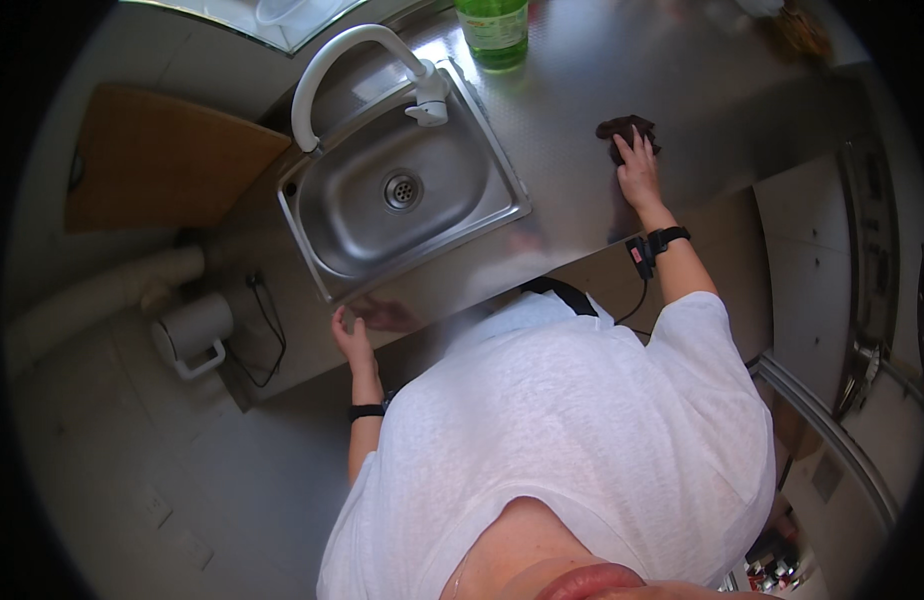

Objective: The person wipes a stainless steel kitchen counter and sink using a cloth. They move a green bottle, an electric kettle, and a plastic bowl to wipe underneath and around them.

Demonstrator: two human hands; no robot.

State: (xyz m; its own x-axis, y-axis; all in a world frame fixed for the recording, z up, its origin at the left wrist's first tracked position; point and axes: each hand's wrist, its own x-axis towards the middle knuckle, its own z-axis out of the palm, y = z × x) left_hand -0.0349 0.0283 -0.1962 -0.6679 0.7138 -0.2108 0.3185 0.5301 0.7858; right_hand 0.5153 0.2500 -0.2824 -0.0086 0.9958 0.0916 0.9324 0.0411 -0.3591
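My right hand (640,174) lies over a crumpled dark brown cloth (624,129) on the stainless steel counter (567,165), its fingers spread on top and pressing it to the metal. At the front edge of the counter, by the near left corner of the sink (402,187), my left hand (352,341) has its fingers apart and holds nothing. Between the two hands is the steel sink basin, with a white curved faucet (372,37) arching over its far side. The drain in the basin is uncovered.
A green bottle (494,37) stands behind the sink. A wooden board (169,161) leans at the left, above a white pipe (169,266). On the left end of the counter is a white electric kettle (196,330) near a black cord (278,330). A blurred amber item (799,34) sits far right.
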